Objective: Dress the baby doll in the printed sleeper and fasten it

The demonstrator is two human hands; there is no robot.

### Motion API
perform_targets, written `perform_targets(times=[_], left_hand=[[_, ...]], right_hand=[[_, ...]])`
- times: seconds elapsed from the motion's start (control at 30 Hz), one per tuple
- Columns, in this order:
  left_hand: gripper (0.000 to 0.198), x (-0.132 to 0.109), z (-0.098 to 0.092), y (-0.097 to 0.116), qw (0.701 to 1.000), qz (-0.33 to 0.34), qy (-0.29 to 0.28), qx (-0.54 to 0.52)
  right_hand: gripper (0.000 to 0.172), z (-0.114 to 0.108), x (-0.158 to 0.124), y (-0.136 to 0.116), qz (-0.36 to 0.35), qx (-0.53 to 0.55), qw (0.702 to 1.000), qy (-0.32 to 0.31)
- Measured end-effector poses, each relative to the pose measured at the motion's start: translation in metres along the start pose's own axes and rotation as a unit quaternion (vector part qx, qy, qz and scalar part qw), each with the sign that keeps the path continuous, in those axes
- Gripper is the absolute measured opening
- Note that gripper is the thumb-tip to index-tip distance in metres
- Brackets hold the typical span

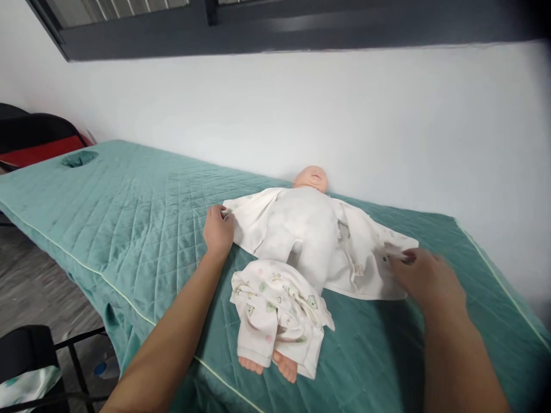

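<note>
A baby doll [310, 179] lies on its back on a teal quilted table cover [129, 206], head toward the wall. An open white top [365, 252] is spread flat under and beside its torso. Printed white trousers [275, 310] cover its legs, with bare feet [271, 365] showing at the near end. My left hand [218, 229] pinches the top's left sleeve edge, fingers closed on the cloth. My right hand [424, 275] grips the top's right edge, fingers curled on the fabric.
The white wall [344, 115] runs close behind the doll, under a dark window frame [258, 28]. A face hole [80, 159] is at the table's far left end. A black and red chair [34, 140] stands beyond it. A black stool [30, 355] with cloth is lower left.
</note>
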State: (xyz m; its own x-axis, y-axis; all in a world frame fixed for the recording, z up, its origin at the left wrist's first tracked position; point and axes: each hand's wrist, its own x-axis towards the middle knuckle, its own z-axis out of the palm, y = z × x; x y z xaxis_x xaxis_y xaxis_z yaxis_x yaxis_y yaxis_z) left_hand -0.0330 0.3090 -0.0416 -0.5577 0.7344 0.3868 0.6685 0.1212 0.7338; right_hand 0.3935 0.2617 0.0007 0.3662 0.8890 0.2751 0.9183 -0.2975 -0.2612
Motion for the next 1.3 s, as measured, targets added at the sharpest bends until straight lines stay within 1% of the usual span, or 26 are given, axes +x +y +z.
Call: perform_targets(times=[0.03, 0.07, 0.1, 0.13, 0.17, 0.2, 0.27, 0.33, 0.4, 0.47, 0.57, 0.63, 0.7, 0.73, 0.8, 0.87, 0.9, 1.0, 1.1, 1.13, 1.2, 1.3], left_hand=[[0.016, -0.002, -0.001, 0.001, 0.999, 0.028, 0.015, 0.017], [0.015, -0.004, -0.002, 0.003, 0.997, 0.064, 0.028, 0.023], [0.013, -0.007, -0.002, 0.005, 0.994, 0.105, 0.034, 0.018], [0.013, -0.011, -0.003, 0.007, 0.989, 0.143, 0.028, 0.002], [0.012, -0.016, -0.004, 0.010, 0.984, 0.175, 0.004, -0.021], [0.013, -0.021, -0.006, 0.012, 0.979, 0.195, -0.036, -0.047], [0.016, -0.031, -0.010, 0.017, 0.964, 0.206, -0.141, -0.095], [0.017, -0.040, -0.016, 0.020, 0.945, 0.193, -0.231, -0.128], [0.015, -0.046, -0.022, 0.021, 0.931, 0.180, -0.283, -0.146], [0.016, -0.050, -0.025, 0.021, 0.920, 0.184, -0.316, -0.145], [0.017, -0.051, -0.025, 0.022, 0.914, 0.210, -0.330, -0.105], [0.016, -0.051, -0.024, 0.023, 0.917, 0.205, -0.329, -0.092], [0.014, -0.050, -0.024, 0.025, 0.917, 0.168, -0.342, -0.116], [0.013, -0.049, -0.026, 0.025, 0.913, 0.137, -0.354, -0.145], [0.013, -0.047, -0.031, 0.025, 0.894, 0.065, -0.384, -0.224], [0.018, -0.046, -0.038, 0.022, 0.861, 0.009, -0.412, -0.299], [0.022, -0.046, -0.041, 0.020, 0.843, -0.006, -0.428, -0.326], [0.025, -0.048, -0.052, 0.015, 0.794, -0.004, -0.490, -0.360], [0.023, -0.052, -0.061, 0.012, 0.759, 0.026, -0.537, -0.368], [0.022, -0.053, -0.064, 0.011, 0.753, 0.037, -0.547, -0.363], [0.022, -0.053, -0.069, 0.010, 0.749, 0.058, -0.563, -0.343], [0.024, -0.051, -0.074, 0.009, 0.744, 0.078, -0.582, -0.319]], right_hand=[[0.035, -0.001, -0.006, -0.010, -0.013, 0.014, 1.000, 0.023], [0.032, -0.003, -0.013, -0.022, -0.037, 0.059, 0.997, 0.040], [0.028, -0.006, -0.021, -0.036, -0.085, 0.131, 0.987, 0.027], [0.025, -0.008, -0.028, -0.051, -0.117, 0.195, 0.974, -0.010], [0.024, -0.011, -0.036, -0.064, -0.150, 0.229, 0.958, -0.083], [0.024, -0.012, -0.042, -0.076, -0.178, 0.231, 0.945, -0.148], [0.023, -0.015, -0.051, -0.089, -0.206, 0.215, 0.931, -0.212], [0.021, -0.016, -0.053, -0.091, -0.207, 0.215, 0.922, -0.248], [0.018, -0.017, -0.053, -0.087, -0.196, 0.243, 0.904, -0.294], [0.018, -0.018, -0.052, -0.083, -0.187, 0.275, 0.877, -0.346], [0.020, -0.020, -0.053, -0.083, -0.180, 0.306, 0.846, -0.398], [0.022, -0.021, -0.054, -0.084, -0.164, 0.318, 0.838, -0.412], [0.022, -0.023, -0.053, -0.084, -0.152, 0.328, 0.833, -0.419], [0.022, -0.024, -0.053, -0.083, -0.152, 0.333, 0.832, -0.417], [0.021, -0.028, -0.052, -0.082, -0.162, 0.345, 0.832, -0.403], [0.023, -0.033, -0.054, -0.084, -0.175, 0.362, 0.833, -0.381], [0.024, -0.035, -0.057, -0.087, -0.184, 0.371, 0.833, -0.367], [0.021, -0.039, -0.071, -0.101, -0.237, 0.370, 0.833, -0.336], [0.013, -0.038, -0.088, -0.117, -0.325, 0.349, 0.817, -0.323], [0.012, -0.038, -0.093, -0.121, -0.347, 0.345, 0.810, -0.322], [0.010, -0.038, -0.099, -0.126, -0.370, 0.343, 0.798, -0.329], [0.009, -0.042, -0.100, -0.126, -0.371, 0.347, 0.777, -0.370]])
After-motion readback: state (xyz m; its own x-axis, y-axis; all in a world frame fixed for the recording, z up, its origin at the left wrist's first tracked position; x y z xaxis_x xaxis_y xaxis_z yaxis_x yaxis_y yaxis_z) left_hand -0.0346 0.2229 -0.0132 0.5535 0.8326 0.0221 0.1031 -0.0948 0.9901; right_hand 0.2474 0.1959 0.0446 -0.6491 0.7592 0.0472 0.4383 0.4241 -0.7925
